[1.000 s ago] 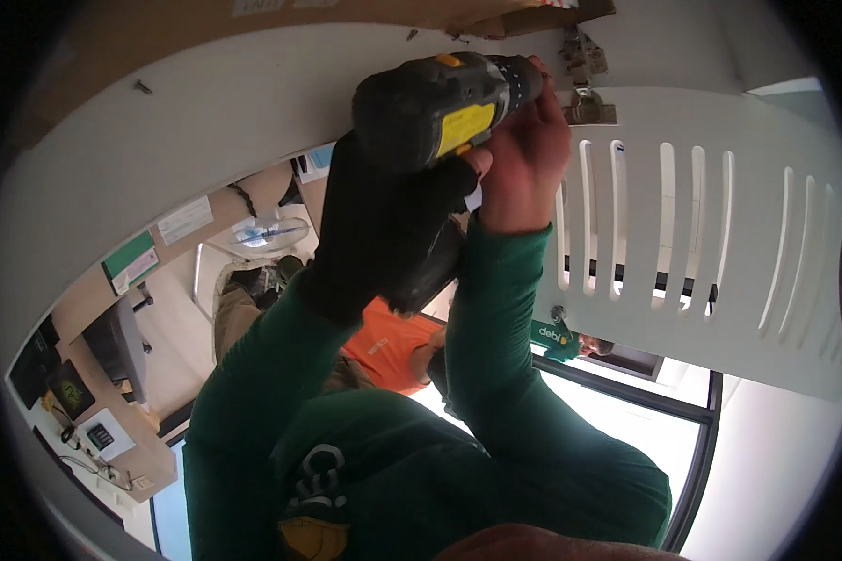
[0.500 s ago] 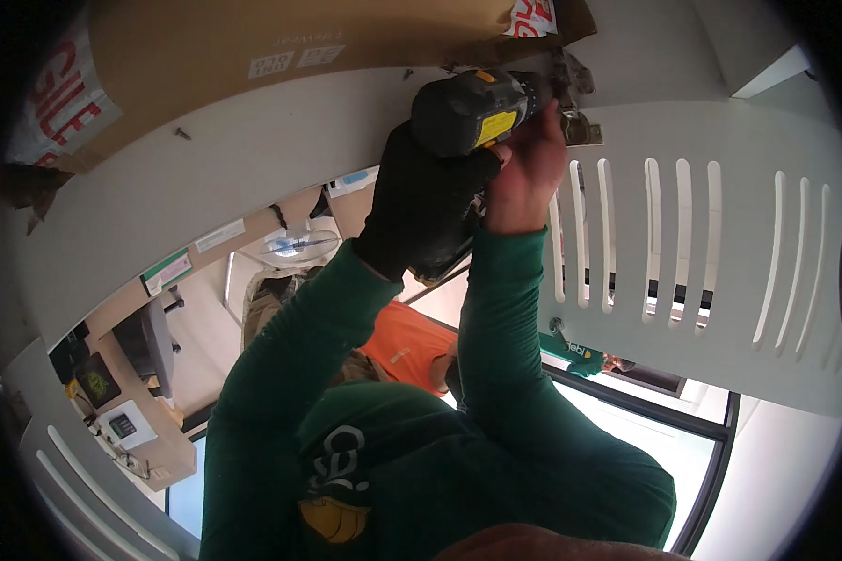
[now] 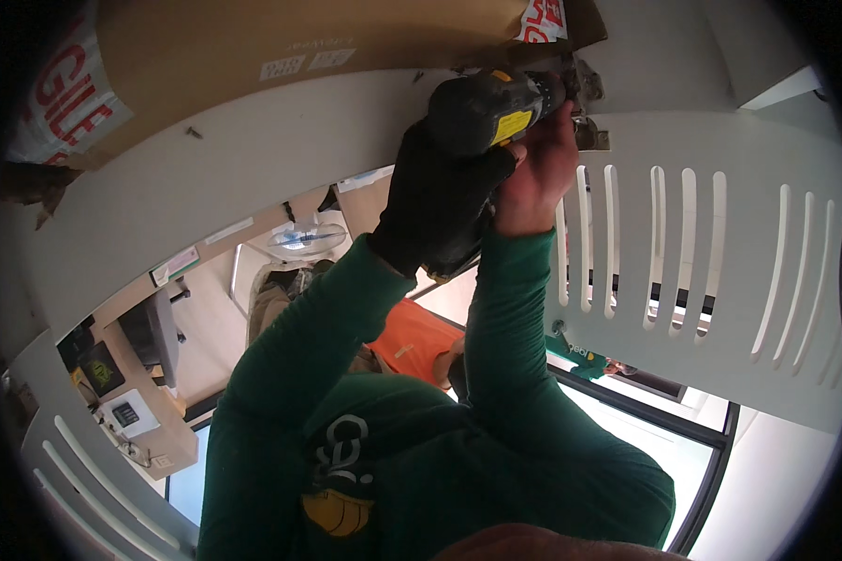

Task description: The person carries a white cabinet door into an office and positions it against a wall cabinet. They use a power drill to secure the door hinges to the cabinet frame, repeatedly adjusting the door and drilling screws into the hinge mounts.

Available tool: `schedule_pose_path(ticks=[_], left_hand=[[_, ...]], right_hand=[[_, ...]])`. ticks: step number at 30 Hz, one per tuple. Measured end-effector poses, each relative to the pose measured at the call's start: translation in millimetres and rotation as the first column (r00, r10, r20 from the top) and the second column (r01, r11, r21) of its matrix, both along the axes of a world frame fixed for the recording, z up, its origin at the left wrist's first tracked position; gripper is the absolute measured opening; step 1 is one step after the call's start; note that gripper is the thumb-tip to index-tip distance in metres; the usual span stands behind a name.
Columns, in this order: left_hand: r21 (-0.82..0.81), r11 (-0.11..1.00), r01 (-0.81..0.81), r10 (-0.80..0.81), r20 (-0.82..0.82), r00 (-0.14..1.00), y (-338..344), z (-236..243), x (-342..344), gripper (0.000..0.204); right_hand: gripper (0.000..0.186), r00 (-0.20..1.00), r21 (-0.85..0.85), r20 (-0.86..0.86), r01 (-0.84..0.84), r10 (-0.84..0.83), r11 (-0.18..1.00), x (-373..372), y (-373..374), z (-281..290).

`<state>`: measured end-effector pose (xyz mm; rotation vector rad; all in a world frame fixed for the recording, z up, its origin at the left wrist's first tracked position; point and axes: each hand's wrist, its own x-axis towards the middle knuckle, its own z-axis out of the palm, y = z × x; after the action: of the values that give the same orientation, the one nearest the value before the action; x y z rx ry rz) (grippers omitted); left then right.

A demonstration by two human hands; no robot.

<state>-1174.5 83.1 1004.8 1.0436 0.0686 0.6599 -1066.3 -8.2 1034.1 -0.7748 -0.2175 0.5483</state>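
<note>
My left hand, in a black glove, is wrapped round the grip of a cordless drill with a dark body and a yellow label. The drill points right, towards a metal hinge at the corner of a white slotted panel. My bare right hand is curled beneath the drill's chuck, its fingertips close to the hinge. What those fingers grip, if anything, is hidden, and so is the tip of the bit.
A taped cardboard box lies along the top, on a pale board with a small screw on it. Below are a fan, a person in orange and a wooden desk. Another slotted panel stands lower left.
The whole view has shifted slightly, so hands, drill and box sit a little further right. Both hands keep their places at the drill and the hinge.
</note>
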Motion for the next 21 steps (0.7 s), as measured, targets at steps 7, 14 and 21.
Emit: schedule_pose_path(ticks=[7,14,21], left_hand=[[0.250,0.967,-0.042,0.025,0.072,0.997,13.3,-2.6,7.4,0.038],[0.105,0.982,0.157,-0.159,0.003,0.987,22.1,4.3,2.4,0.035],[-0.051,0.955,0.293,-0.296,-0.076,0.952,24.6,5.5,-2.1,0.030]], right_hand=[[0.046,0.993,-0.044,-0.055,0.102,-0.105,0.994,1.2,5.7,4.4],[0.030,0.980,0.099,-0.024,-0.195,0.198,0.976,1.2,-9.3,8.8],[0.027,0.960,-0.173,-0.074,0.256,-0.271,0.951,-35.4,-11.4,24.3]])
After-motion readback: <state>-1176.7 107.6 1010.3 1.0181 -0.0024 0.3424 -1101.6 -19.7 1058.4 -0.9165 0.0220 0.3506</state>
